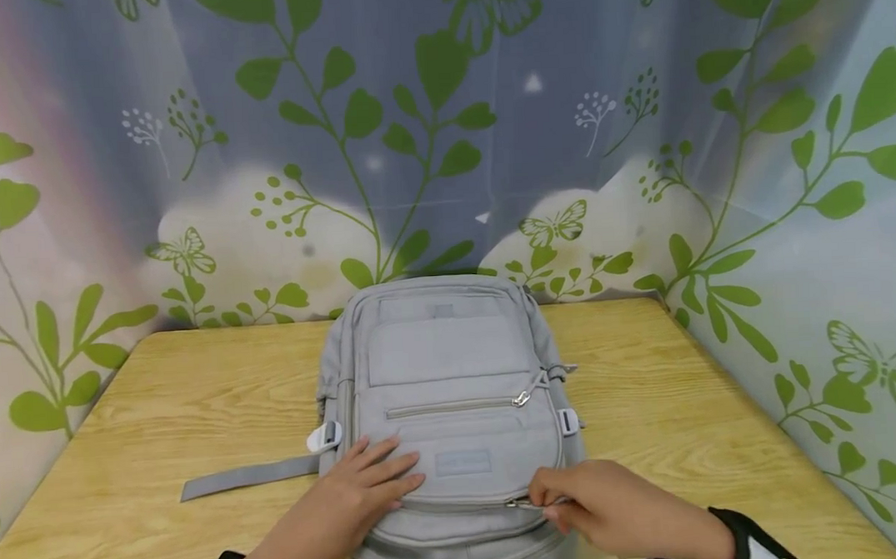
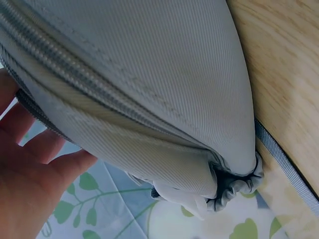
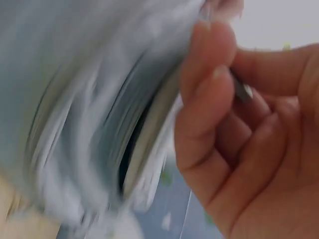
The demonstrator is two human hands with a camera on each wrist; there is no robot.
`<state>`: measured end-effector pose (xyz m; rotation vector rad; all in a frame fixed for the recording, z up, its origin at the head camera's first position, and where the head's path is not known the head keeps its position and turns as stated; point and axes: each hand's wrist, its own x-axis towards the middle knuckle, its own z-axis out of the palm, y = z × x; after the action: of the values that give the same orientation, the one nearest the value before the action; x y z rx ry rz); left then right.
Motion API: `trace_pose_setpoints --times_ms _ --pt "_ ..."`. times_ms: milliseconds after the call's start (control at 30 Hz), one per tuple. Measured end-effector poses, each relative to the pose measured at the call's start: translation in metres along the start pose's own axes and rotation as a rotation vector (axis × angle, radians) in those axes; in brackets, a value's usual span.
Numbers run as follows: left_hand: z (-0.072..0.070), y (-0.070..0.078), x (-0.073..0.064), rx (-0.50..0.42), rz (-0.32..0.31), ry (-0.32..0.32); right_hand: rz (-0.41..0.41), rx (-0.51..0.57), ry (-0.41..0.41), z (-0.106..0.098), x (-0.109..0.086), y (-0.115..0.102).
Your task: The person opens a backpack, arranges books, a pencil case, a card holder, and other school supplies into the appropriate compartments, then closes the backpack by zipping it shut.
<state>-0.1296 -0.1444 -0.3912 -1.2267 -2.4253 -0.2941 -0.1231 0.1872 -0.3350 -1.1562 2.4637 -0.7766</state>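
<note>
A light grey backpack (image 1: 451, 350) lies front side up on the wooden table. My left hand (image 1: 363, 492) rests on its lower left front, fingers spread and fairly straight. At the lower right, my right hand (image 1: 608, 506) pinches a zipper pull at the end of the curved front-pocket zipper (image 1: 458, 505). In the right wrist view the dark end of the zipper pull (image 3: 242, 91) pokes out between curled fingers, and the bag is blurred. The left wrist view shows the bag's side with a long zipper (image 2: 94, 84), with my fingers at its far edge.
A grey strap (image 1: 250, 476) stretches left across the table (image 1: 220, 389) from a white side buckle (image 1: 324, 437). A second zipper (image 1: 453, 406) with its own pull crosses the bag's middle. Behind and beside the table hangs a leaf-patterned curtain (image 1: 383, 174).
</note>
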Motion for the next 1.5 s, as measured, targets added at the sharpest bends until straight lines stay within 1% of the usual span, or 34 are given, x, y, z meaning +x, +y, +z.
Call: trace_pose_setpoints --times_ms 100,167,233,300,333,433,533,633,733,800,900,1000,1067,1133,1200,1267,1333,1367,1400,1433,1467,1500 --pt "-0.001 -0.002 -0.001 -0.009 0.012 -0.002 0.020 0.008 0.004 -0.015 -0.016 0.018" --pt "-0.002 -0.003 -0.002 -0.013 0.010 -0.016 0.050 0.006 0.020 -0.024 -0.021 0.028" --pt "-0.003 -0.004 -0.002 -0.019 0.007 -0.027 0.112 -0.024 0.049 -0.032 -0.022 0.037" --pt "-0.003 -0.005 -0.002 -0.035 0.005 -0.028 0.169 -0.093 0.100 -0.040 -0.019 0.046" --pt "-0.003 -0.005 -0.002 -0.043 0.005 -0.026 0.195 -0.135 0.133 -0.043 -0.016 0.051" --pt "-0.002 -0.005 -0.002 -0.064 0.003 -0.021 0.234 -0.289 0.252 -0.047 -0.001 0.068" --pt "-0.002 -0.005 -0.002 -0.078 -0.003 -0.033 0.278 -0.393 0.369 -0.047 0.019 0.084" --pt "-0.002 -0.005 -0.002 -0.085 -0.015 -0.067 0.323 -0.428 0.481 -0.046 0.039 0.098" --pt "-0.002 -0.004 -0.003 -0.079 -0.023 -0.083 0.337 -0.415 0.558 -0.046 0.059 0.108" --pt "-0.002 -0.003 -0.003 -0.061 -0.015 -0.075 0.328 -0.377 0.568 -0.046 0.070 0.112" --pt "-0.001 -0.003 -0.004 -0.038 -0.003 -0.045 0.305 -0.301 0.534 -0.045 0.081 0.115" --pt "0.001 -0.005 -0.004 -0.019 0.012 -0.015 0.284 -0.235 0.494 -0.045 0.084 0.117" --pt "0.002 -0.005 -0.005 -0.050 -0.009 -0.010 0.267 -0.197 0.465 -0.045 0.080 0.119" --pt "0.003 -0.008 -0.006 -0.104 -0.057 -0.001 0.261 -0.145 0.452 -0.046 0.076 0.120" --pt "0.003 -0.012 -0.007 -0.156 -0.139 0.030 0.277 -0.074 0.448 -0.046 0.072 0.122" --pt "0.002 -0.018 -0.005 -0.176 -0.237 0.089 0.304 -0.005 0.458 -0.045 0.070 0.124" --pt "0.003 -0.027 -0.002 -0.157 -0.348 0.163 0.349 0.065 0.462 -0.044 0.071 0.126" --pt "0.003 -0.031 0.000 -0.156 -0.412 0.187 0.369 0.096 0.453 -0.044 0.073 0.127" --pt "0.003 -0.035 0.002 -0.168 -0.477 0.198 0.388 0.119 0.435 -0.043 0.074 0.129" --pt "0.004 -0.039 0.004 -0.210 -0.544 0.185 0.405 0.152 0.419 -0.042 0.076 0.130" --pt "0.006 -0.043 0.006 -0.274 -0.605 0.157 0.423 0.191 0.396 -0.041 0.077 0.131" --pt "0.007 -0.046 0.008 -0.355 -0.660 0.115 0.441 0.239 0.372 -0.040 0.078 0.131"
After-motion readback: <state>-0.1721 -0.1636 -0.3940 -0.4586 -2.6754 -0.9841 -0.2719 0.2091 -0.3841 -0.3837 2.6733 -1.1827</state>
